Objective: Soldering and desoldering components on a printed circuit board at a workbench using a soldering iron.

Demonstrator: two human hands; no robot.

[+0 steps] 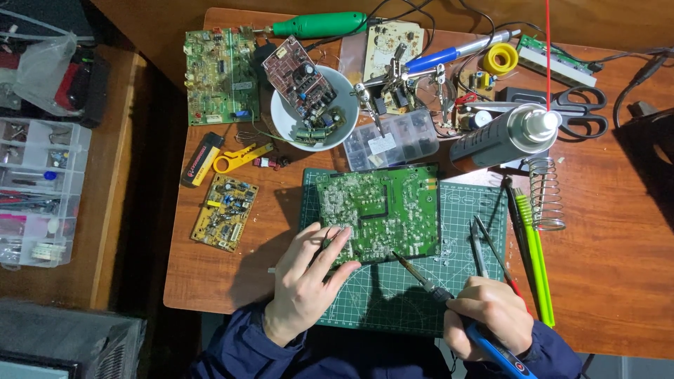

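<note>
A green circuit board (pixel 379 210) lies solder side up on a green cutting mat (pixel 393 295). My left hand (pixel 305 281) rests on the board's near left corner, fingers spread and pressing it down. My right hand (pixel 488 319) grips a blue-handled soldering iron (pixel 449 298) like a pen. Its tip touches the board's near edge, right of centre.
Tweezers (pixel 481 245) and green and red pens (pixel 533 260) lie right of the board, with a coil iron stand (pixel 547 193) and a spray can (pixel 502 137). A white bowl (pixel 281 116), other boards, a parts box (pixel 393 140) and scissors (pixel 583 112) crowd the far side.
</note>
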